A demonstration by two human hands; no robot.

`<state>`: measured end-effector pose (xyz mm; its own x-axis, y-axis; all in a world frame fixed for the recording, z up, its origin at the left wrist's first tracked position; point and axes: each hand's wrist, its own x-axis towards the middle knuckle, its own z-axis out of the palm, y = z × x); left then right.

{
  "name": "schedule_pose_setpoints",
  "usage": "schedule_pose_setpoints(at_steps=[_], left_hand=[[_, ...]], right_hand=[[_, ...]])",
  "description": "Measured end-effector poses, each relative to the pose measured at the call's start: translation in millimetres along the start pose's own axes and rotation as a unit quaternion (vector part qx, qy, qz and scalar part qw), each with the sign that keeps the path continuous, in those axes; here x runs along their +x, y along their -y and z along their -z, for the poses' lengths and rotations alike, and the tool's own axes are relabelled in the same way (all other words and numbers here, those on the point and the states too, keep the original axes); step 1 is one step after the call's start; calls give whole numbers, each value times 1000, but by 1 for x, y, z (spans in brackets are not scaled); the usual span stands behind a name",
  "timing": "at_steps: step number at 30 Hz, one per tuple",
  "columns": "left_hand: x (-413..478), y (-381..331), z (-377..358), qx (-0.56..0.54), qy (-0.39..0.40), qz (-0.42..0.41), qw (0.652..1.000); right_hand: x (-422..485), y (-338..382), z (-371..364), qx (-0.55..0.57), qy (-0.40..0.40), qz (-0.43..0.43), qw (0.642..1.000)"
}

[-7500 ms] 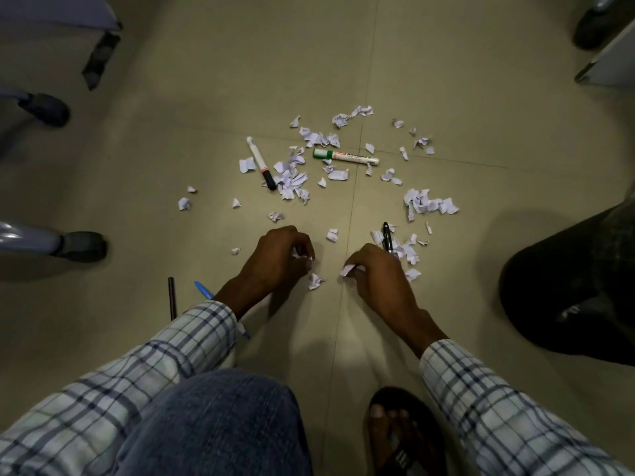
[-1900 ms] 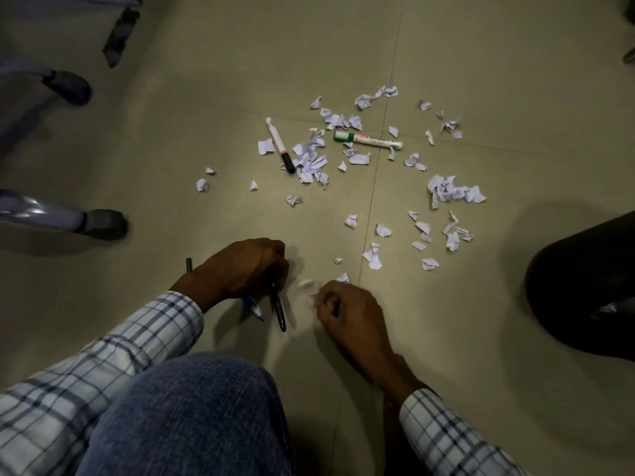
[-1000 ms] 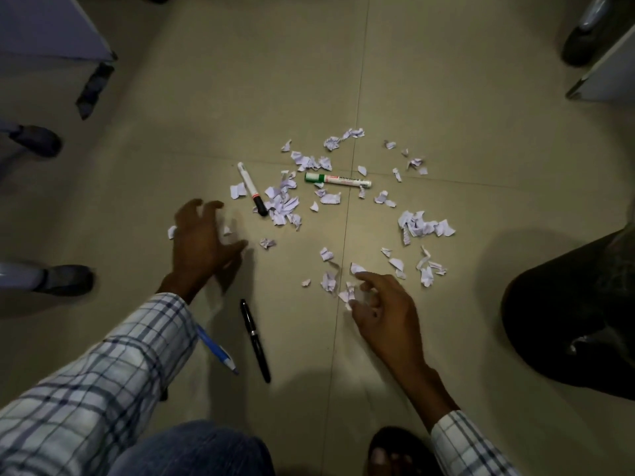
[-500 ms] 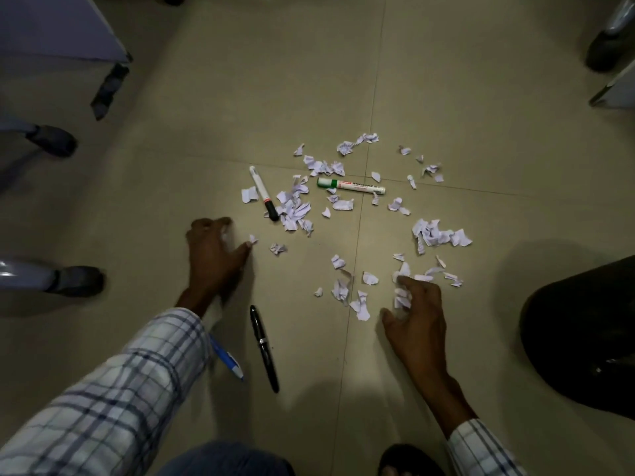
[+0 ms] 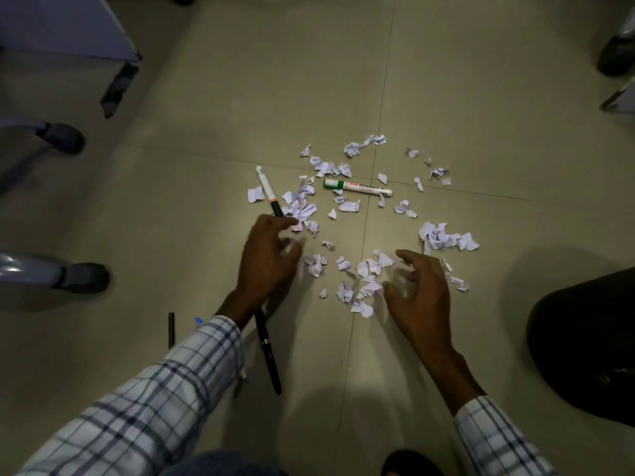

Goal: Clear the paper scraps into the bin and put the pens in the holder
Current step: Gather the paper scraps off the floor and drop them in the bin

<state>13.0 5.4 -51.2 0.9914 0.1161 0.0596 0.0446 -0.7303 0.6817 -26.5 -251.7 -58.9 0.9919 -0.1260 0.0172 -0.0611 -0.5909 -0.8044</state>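
Both hands moved inward since half a second ago: left hand [image 5: 269, 255] and right hand [image 5: 417, 290], fingers spread and empty, now raking centre-frame paper scraps [image 5: 360, 280] together; pens untouched.

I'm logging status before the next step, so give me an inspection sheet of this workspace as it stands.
Surface: beige tiled floor, dimly lit.
Job's things: torn paper scraps scattered mid-floor; green-capped whiteboard marker and black-capped marker lie among them; black pen and a thin dark pen lie nearer the person; a blue pen is mostly hidden by the sleeve. Dark rounded container, possibly the bin, at right; no holder seen.
Clutter: nothing seen.
Grippers: left hand and right hand open over the scraps, holding nothing.
Cables: nothing seen.
Surroundings: chair castors at left.
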Motion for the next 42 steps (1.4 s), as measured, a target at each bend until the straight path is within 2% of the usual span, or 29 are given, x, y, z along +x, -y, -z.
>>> schedule_pose_setpoints(at_steps=[4, 9, 11, 15, 19, 26, 32, 37, 42], left_hand=[[36, 30, 24, 59, -46, 49, 996], [71, 47, 24, 135, 41, 55, 988], [73, 43, 17, 135, 38, 58, 988], [72, 27, 5, 134, -31, 56, 989], [80, 22, -1, 152, -40, 84, 984], [95, 9, 1, 136, -15, 172, 976], [58, 9, 37, 131, -15, 191, 973], [14, 44, 51, 157, 24, 211, 965], [19, 47, 43, 177, 36, 191, 965]], right_hand=[[17, -25, 28, -107, -74, -25, 991], [34, -42, 36, -165, -63, -102, 979], [42, -42, 31, -159, -44, -101, 981], [53, -34, 16, -118, 6, -51, 992], [51, -20, -1, -90, 22, -20, 996], [55, -11, -12, -66, 11, -27, 997], [57, 5, -24, -40, 19, -85, 995], [52, 7, -28, -66, 41, -67, 995], [63, 7, -36, -66, 63, -35, 995]])
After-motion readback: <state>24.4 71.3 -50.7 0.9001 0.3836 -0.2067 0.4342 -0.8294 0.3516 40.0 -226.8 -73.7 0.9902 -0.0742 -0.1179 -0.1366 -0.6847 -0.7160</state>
